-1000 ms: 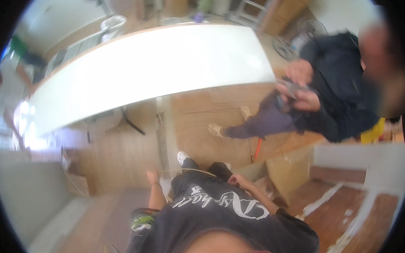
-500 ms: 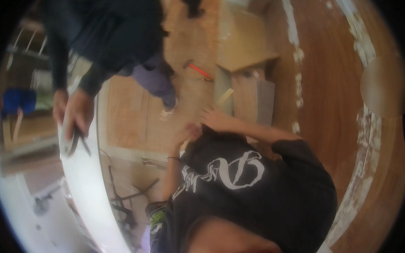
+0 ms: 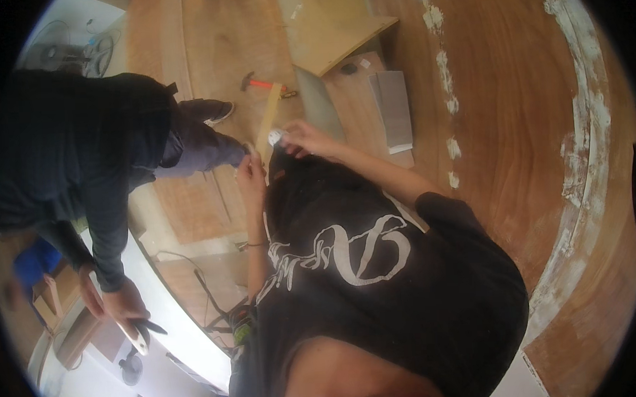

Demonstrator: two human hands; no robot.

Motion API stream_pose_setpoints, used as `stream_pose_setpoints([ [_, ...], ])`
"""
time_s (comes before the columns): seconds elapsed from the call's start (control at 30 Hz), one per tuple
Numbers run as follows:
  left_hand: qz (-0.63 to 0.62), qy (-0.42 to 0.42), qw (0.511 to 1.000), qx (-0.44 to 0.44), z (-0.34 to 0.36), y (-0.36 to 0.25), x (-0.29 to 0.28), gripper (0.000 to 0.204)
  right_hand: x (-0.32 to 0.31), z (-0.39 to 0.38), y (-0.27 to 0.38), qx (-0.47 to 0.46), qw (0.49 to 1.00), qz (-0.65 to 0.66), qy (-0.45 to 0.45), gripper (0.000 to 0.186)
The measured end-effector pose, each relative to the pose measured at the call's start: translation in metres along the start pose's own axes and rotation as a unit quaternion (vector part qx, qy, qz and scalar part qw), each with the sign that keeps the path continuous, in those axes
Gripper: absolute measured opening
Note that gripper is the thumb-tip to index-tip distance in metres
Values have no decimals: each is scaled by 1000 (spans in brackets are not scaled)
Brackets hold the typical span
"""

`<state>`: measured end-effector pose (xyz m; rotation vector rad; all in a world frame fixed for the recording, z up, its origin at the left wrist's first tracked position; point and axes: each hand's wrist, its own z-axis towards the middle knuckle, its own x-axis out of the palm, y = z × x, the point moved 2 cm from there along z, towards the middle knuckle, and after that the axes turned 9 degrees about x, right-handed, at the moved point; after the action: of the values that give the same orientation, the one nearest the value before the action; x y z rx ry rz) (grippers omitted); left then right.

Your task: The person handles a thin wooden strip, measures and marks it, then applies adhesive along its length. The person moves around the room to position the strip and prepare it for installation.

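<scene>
My left hand (image 3: 251, 177) is raised in front of my dark shirt, its fingers pinched at the lower end of a narrow yellowish strip (image 3: 267, 123). The strip points away from me, its far end over the hammer on the floor. My right hand (image 3: 302, 137) is closed around a small white rounded object (image 3: 275, 136) just right of the strip. What kind of object it is, I cannot make out. The hammer (image 3: 262, 84), with a red-orange handle, lies beyond both hands.
At the left a co-worker in dark clothes holds a white-handled tool (image 3: 138, 339) with a dark blade above a white curved surface (image 3: 185, 332). A tan box-like board (image 3: 339, 34) and a grey panel (image 3: 394, 113) stand ahead right. Brown wood with white patches (image 3: 499, 119) spans the right.
My view has shifted, so the floor things sit further left. My hands have moved apart; the strip now lies at my left hand, and the white object shows in my right. The co-worker has turned.
</scene>
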<state>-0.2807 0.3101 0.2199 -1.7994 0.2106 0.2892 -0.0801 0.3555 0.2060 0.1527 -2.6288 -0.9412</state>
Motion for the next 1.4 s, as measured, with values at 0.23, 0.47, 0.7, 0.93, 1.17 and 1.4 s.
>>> stream_pose_setpoints([
  [0.23,-55,43,997,-20,73,-37,-8,29,35,71,63,-28,995,86,30,21],
  [0.47,154,-6,987,46,135,-75,-22,27,24,123,140,44,992,81,81,24],
  [0.7,158,-55,986,19,208,-99,-35,28,19,169,213,75,986,14,147,27],
  [0.93,-12,-39,992,-120,342,-115,-70,27,35,298,317,141,966,-137,167,30],
  [1.17,21,-88,980,-179,453,-170,-82,21,30,379,447,178,927,-277,179,24],
  [1.4,-61,-147,977,-142,618,-231,-34,18,-28,468,598,139,884,-391,216,32],
])
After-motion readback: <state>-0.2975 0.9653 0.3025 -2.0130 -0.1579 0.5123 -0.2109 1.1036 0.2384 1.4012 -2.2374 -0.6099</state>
